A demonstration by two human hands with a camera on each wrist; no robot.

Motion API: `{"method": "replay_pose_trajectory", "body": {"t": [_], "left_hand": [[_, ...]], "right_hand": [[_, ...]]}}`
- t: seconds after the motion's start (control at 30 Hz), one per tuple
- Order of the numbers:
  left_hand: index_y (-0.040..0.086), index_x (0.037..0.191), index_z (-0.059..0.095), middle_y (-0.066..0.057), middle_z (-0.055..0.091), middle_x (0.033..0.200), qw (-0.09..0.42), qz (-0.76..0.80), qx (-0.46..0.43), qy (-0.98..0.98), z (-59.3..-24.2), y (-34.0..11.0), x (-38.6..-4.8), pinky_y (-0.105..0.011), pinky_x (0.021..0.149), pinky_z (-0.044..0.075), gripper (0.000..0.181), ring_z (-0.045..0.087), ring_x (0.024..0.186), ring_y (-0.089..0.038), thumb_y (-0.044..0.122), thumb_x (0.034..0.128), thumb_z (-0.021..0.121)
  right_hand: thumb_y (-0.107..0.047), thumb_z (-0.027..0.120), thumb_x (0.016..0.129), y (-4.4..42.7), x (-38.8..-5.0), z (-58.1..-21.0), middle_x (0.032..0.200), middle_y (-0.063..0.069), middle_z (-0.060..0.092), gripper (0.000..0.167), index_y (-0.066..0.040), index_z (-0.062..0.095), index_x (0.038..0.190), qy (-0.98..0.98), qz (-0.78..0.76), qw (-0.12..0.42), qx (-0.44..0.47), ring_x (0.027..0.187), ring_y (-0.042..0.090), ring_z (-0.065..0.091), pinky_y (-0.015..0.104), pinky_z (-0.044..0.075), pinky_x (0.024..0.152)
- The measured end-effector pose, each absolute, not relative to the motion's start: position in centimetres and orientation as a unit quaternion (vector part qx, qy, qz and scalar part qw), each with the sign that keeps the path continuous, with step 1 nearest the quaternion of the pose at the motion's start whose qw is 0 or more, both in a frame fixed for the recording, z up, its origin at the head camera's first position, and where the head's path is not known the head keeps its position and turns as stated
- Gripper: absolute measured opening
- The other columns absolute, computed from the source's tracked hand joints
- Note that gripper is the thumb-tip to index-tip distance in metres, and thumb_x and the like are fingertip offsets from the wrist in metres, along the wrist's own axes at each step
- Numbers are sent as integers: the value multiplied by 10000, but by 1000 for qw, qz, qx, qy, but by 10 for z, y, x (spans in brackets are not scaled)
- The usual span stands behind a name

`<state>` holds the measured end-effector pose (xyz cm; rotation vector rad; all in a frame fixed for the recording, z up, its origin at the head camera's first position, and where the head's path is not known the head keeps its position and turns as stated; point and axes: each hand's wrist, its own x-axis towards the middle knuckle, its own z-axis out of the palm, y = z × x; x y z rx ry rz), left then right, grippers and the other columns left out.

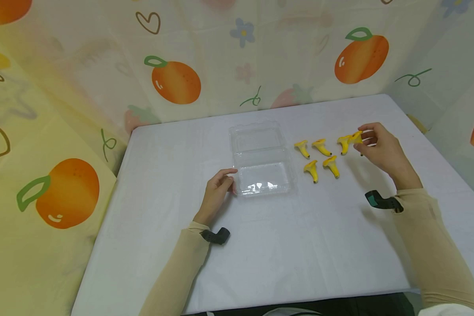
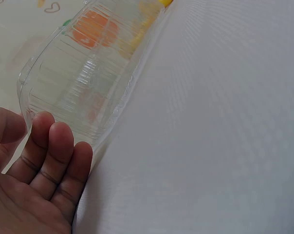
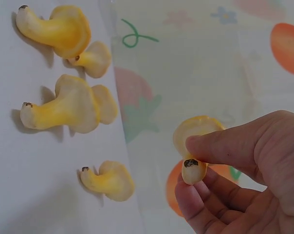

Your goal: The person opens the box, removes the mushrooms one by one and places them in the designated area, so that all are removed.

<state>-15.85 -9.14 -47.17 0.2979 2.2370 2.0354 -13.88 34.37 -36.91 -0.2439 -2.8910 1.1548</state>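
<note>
A clear plastic clamshell box (image 1: 262, 177) lies with its lid folded back on the table. At its left side my left hand (image 1: 217, 191) touches the wall; in the left wrist view its fingertips (image 2: 62, 141) rest against the plastic. Farther right, my right hand (image 1: 385, 151) pinches a yellow trumpet-shaped mushroom (image 3: 198, 126) between thumb and fingers, held above the table. Just left of it lies another mushroom (image 1: 343, 142). Several more yellow mushrooms (image 1: 332, 166) lie in loose rows between the box and the right hand.
A white cloth covers the table (image 1: 292, 245). Behind it hangs a curtain (image 1: 221, 57) printed with oranges and hearts. Each wrist bears a black strap-on camera (image 1: 217, 236).
</note>
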Motion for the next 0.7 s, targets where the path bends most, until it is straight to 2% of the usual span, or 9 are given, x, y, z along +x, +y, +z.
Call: {"method": "replay_pose_trajectory", "body": {"t": [0.1, 0.27, 0.43, 0.7], "left_hand": [[34, 1275, 645, -8, 571, 739, 51, 670, 97, 734, -472, -91, -159, -229, 752, 544, 312, 592, 681, -120, 24, 1005, 487], [26, 1279, 642, -7, 576, 741, 52, 670, 97, 734, -470, -91, -158, -227, 756, 543, 312, 596, 681, -114, 24, 1006, 491], [34, 1280, 644, 3, 572, 748, 56, 668, 90, 737, -470, -92, -158, -221, 765, 539, 312, 591, 687, -114, 29, 1009, 490], [18, 1284, 634, -2, 571, 734, 55, 678, 100, 726, -470, -91, -158, -227, 751, 548, 313, 593, 670, -112, 14, 1009, 483]], "right_hand": [[-172, 582, 1019, 344, -138, -371, 1436, 301, 449, 571, -24, 319, 1503, -925, 371, 5, -80, 1253, 444, 467, 358, 478, 859], [-158, 586, 1015, 345, -137, -374, 1424, 299, 458, 563, -19, 328, 1496, -924, 373, 7, -81, 1243, 441, 474, 362, 473, 848], [-165, 585, 1015, 346, -137, -378, 1424, 305, 459, 563, -11, 333, 1494, -924, 375, 7, -80, 1239, 443, 475, 424, 473, 880], [-169, 599, 1003, 349, -137, -383, 1421, 304, 468, 569, -14, 341, 1486, -923, 375, 1, -83, 1239, 442, 488, 373, 476, 846]]}}
